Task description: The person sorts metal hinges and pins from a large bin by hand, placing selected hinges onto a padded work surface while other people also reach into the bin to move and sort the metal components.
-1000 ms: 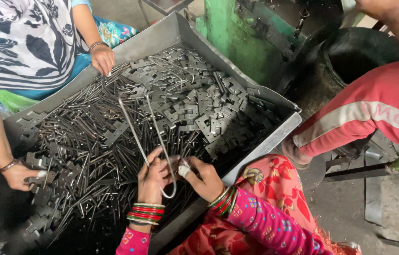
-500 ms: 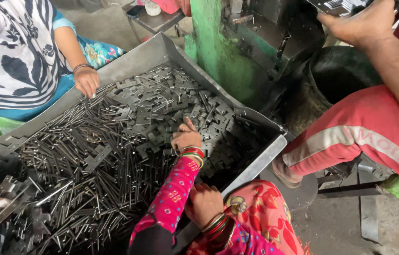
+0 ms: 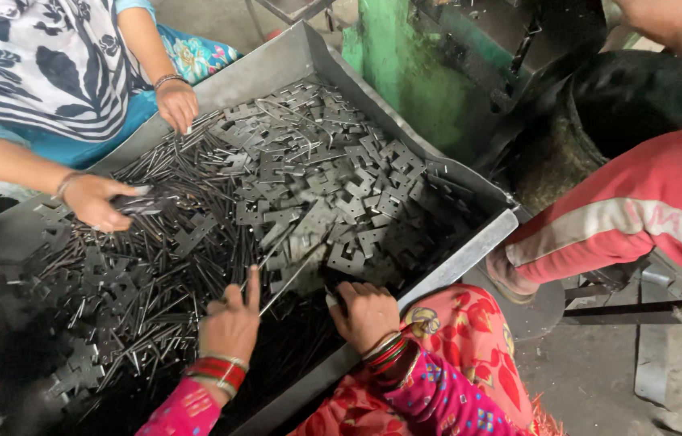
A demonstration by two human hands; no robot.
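Our left hand [image 3: 230, 324] lies on the thin metal rods [image 3: 143, 303], one finger straight, holding nothing. Our right hand [image 3: 367, 313] curls near the tray's front edge; we cannot tell if its fingers grip anything. We should pick slowly, because the bits look sharp. The big grey tray [image 3: 288, 58] holds rods and flat metal plates [image 3: 333, 173]. Another person's hands [image 3: 99, 200] sort there too.

Green machine frame [image 3: 405, 73], black tub [image 3: 640, 105], dusty concrete floor [image 3: 591, 379] (dim light).
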